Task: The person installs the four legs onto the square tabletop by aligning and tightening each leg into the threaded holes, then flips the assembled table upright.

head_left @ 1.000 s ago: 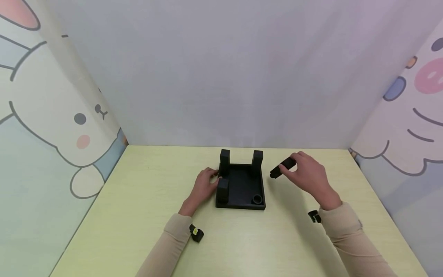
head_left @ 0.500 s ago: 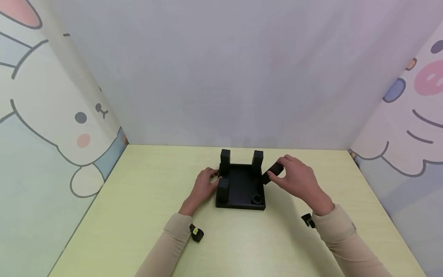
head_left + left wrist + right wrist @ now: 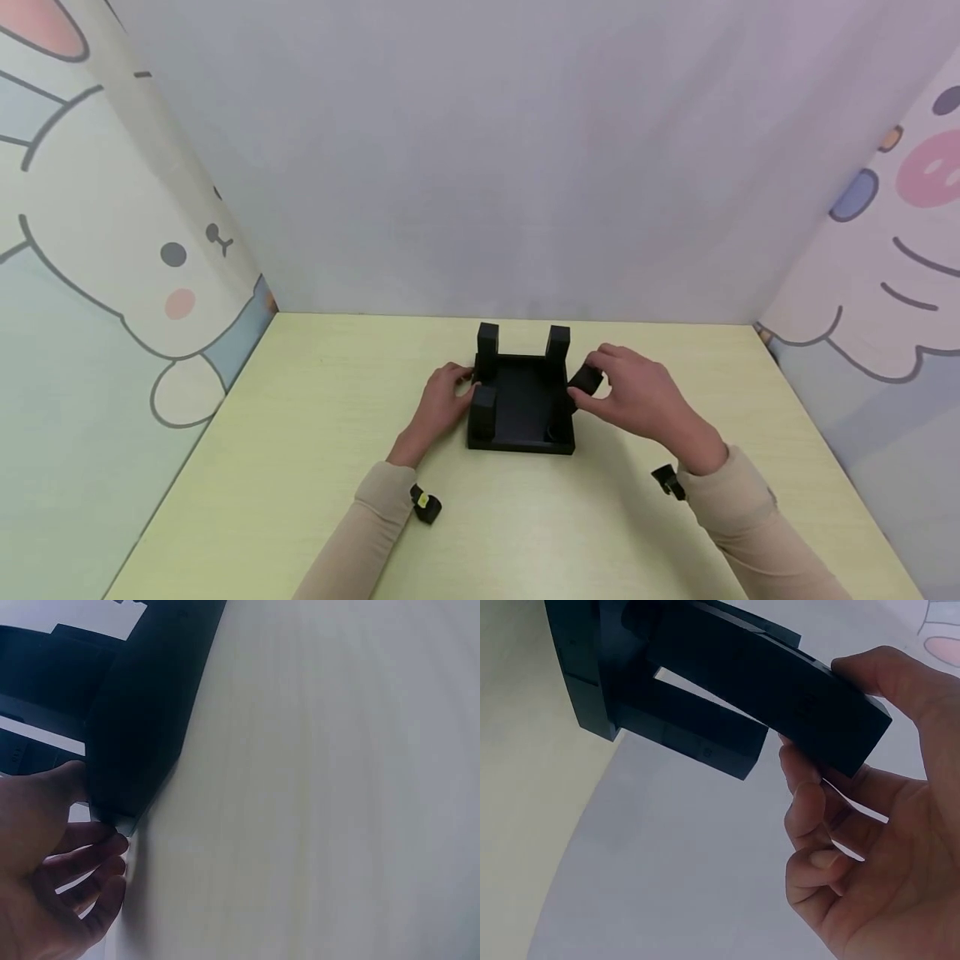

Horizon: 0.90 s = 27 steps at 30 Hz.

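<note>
A shallow black square base (image 3: 521,408) with raised edges lies on the table, like a small table turned upside down. Three blocky black legs stand on it: one far left (image 3: 487,346), one far right (image 3: 557,346), one near left (image 3: 483,410). My left hand (image 3: 441,408) grips the base's left edge; in the left wrist view its thumb and fingers pinch the edge of the base (image 3: 139,720). Between thumb and fingers, my right hand (image 3: 647,398) holds another black leg (image 3: 780,690), tilted, its lower end at the near right corner and covering most of the round socket there.
The pale yellow table (image 3: 315,400) stretches around the base on all sides. A plain light curtain (image 3: 480,167) rises behind it, and cartoon-printed panels (image 3: 112,275) stand at left and right. Each wrist carries a small black camera (image 3: 426,504).
My right hand has moved left and slightly nearer, bringing the leg from beside the base to its near right corner and tilting it steeper. The left hand and the base stay put.
</note>
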Motion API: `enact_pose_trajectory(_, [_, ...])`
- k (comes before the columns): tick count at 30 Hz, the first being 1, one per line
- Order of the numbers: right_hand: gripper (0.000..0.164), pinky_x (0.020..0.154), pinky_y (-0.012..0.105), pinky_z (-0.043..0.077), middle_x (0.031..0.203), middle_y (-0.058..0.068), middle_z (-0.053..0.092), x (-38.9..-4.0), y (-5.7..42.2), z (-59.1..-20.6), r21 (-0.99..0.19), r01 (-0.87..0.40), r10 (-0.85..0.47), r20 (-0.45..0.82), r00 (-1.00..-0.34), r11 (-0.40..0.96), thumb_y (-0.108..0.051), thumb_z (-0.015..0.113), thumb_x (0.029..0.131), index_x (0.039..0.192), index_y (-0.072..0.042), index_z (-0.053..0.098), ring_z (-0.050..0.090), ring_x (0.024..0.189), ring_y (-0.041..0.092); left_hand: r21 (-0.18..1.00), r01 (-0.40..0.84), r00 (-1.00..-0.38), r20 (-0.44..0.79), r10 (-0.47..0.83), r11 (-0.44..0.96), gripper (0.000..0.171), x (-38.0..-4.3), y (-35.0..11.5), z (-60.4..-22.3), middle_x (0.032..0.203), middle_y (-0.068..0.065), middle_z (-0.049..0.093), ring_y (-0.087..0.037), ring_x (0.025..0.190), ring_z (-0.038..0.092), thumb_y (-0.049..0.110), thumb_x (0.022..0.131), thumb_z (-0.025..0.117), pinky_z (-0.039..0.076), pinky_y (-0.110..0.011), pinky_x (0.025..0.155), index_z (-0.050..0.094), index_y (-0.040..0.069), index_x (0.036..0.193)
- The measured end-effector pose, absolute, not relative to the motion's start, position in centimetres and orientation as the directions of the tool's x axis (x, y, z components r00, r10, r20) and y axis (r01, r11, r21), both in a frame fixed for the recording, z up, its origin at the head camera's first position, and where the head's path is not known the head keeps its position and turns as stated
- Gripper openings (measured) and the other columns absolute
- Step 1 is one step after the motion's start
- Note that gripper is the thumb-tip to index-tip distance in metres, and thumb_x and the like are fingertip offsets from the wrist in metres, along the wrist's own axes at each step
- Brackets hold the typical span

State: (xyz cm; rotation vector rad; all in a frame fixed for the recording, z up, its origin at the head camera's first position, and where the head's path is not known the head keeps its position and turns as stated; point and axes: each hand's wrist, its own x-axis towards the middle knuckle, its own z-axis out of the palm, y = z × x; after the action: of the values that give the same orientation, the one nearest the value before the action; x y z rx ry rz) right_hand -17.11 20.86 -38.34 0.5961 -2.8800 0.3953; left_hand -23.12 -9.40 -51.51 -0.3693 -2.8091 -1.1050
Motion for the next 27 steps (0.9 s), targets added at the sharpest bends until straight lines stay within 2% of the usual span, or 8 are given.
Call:
enact_pose_trajectory(15, [0.025,0.054,0.022,0.036,0.08,-0.01,0.053,-16.5,20.3,-38.2,-0.173,-0.492,-0.469,0.161,-0.869,0.853,-0.042,0.076,0.085,0.088,-0.02,0.064,0.042,0.065,0.003,0.663,0.266,-0.964,0.186,0.19,0.7,0.033,-23.0,-9.4,-51.3,0.114,-0.016,0.07,-0.031,0.107,0.063,0.02,0.098,0.068,0.052,-0.047,0.096,0.071,-0.001,0.123])
enact_pose_trajectory(27, [0.031,0.052,0.023,0.036,0.077,-0.009,0.052,-16.3,19.2,-39.4,-0.099,-0.502,-0.484,0.16,-0.86,0.859,-0.044,0.076,0.082,0.087,-0.017,0.062,0.043,0.063,0.004,0.658,0.275,-0.961,0.197,0.193,0.701,0.032,-22.9,-9.4,-51.5,0.113,-0.015,0.071,-0.031,0.106,0.063,0.02,0.098,0.068,0.051,-0.047,0.095,0.072,-0.001,0.122])
